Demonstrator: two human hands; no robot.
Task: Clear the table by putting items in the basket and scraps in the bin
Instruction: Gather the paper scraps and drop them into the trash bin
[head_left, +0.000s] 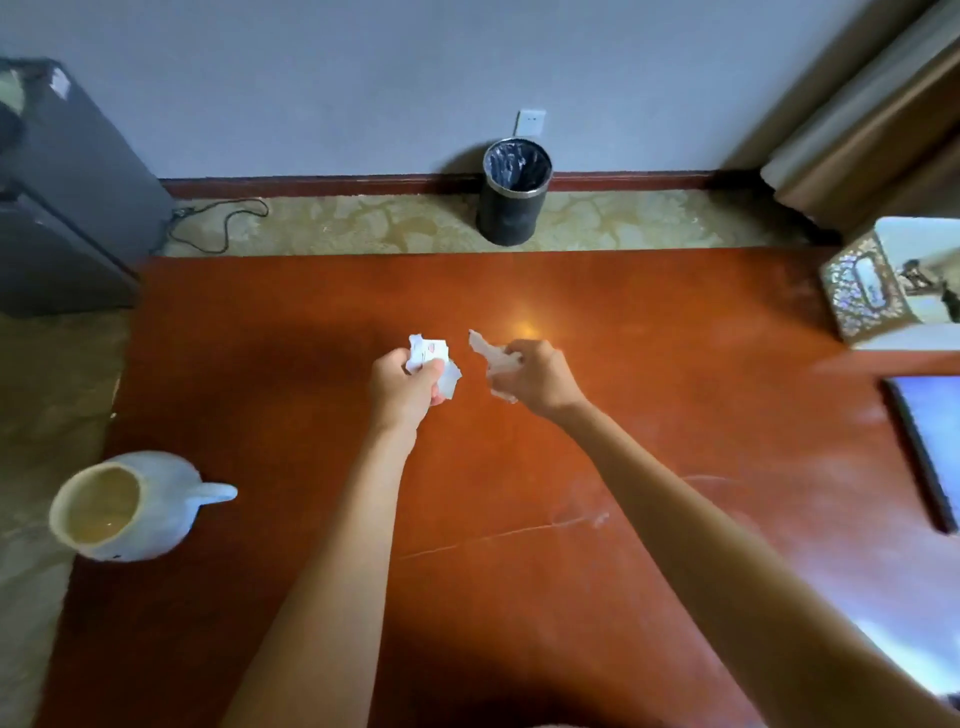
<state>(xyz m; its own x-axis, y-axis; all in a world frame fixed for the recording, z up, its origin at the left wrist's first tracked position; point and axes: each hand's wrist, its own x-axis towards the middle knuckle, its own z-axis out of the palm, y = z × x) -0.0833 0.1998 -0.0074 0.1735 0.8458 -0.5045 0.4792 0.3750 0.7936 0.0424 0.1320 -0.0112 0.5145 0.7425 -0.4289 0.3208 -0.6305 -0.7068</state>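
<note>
Nearest you, at the counter's (311, 597) left edge: white basket (124, 506), opening toward you, nothing visible inside. Mid-counter, your two hands are raised side by side, apart. Your left hand (402, 384) is closed around a crumpled white paper scrap (431, 356) with red marks. Your right hand (535, 376) grips a second white scrap (488, 353). Beyond the far counter edge: black lined bin (514, 192) on the carpet, against the wall.

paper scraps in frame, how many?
2. One crumpled paper scrap is held in the left hand; the other paper scrap is in the right hand. More may be hidden inside the closed fingers.
</note>
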